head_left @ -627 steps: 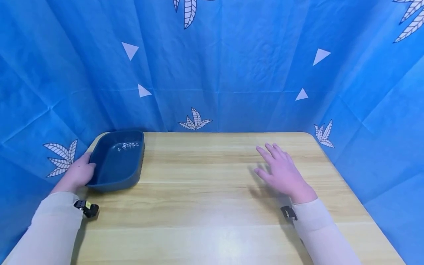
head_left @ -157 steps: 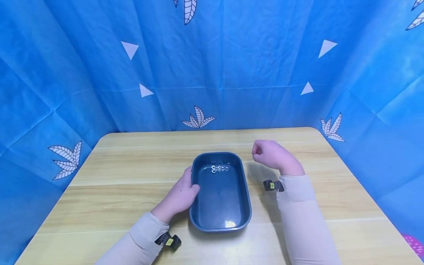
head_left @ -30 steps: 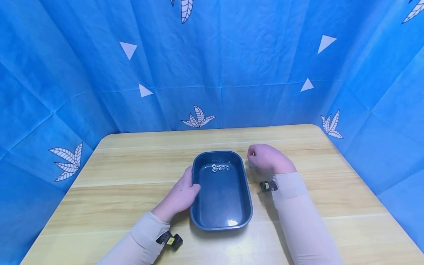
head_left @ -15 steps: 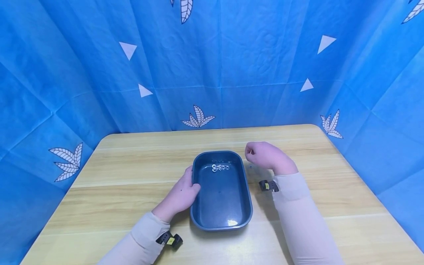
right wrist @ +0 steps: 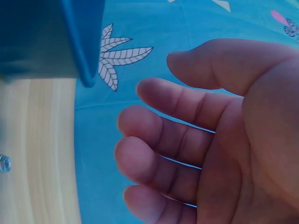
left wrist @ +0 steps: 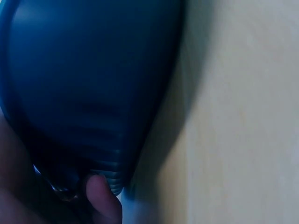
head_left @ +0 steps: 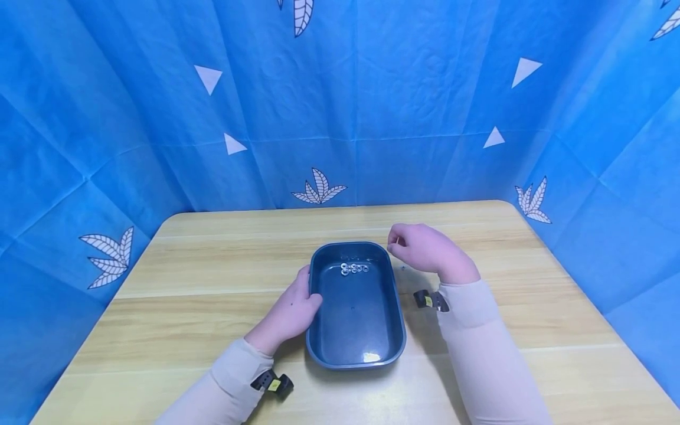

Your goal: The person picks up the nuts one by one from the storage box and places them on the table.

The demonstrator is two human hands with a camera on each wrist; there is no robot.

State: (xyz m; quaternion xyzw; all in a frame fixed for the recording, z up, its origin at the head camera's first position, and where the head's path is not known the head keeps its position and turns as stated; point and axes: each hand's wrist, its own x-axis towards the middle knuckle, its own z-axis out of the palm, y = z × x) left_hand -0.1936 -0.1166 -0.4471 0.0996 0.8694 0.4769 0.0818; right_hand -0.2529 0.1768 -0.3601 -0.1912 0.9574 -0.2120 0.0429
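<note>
In the head view a dark blue plastic tray (head_left: 353,330) sits mid-table. My left hand (head_left: 291,306) grips its left wall, thumb over the rim; the left wrist view shows a fingertip (left wrist: 102,196) against the ribbed outside. Several small shiny metal nuts (head_left: 345,272) lie together at the tray's far end. Just beyond its right rim hovers my right hand (head_left: 425,251). In the right wrist view this hand's fingers are loosely bent, thumb apart from them, and hold nothing. One small nut (right wrist: 5,163) lies on the table below it.
The wood-grain table (head_left: 212,248) extends around the tray on all sides. Blue patterned cloth (head_left: 404,118) hangs behind it and at both sides. A black camera strap (head_left: 273,383) is on each wrist.
Long before, the tray stood at the far left; my left hand has since brought it to the middle. Over the last second my right hand has shifted slightly left, and the loose nut shows more clearly.
</note>
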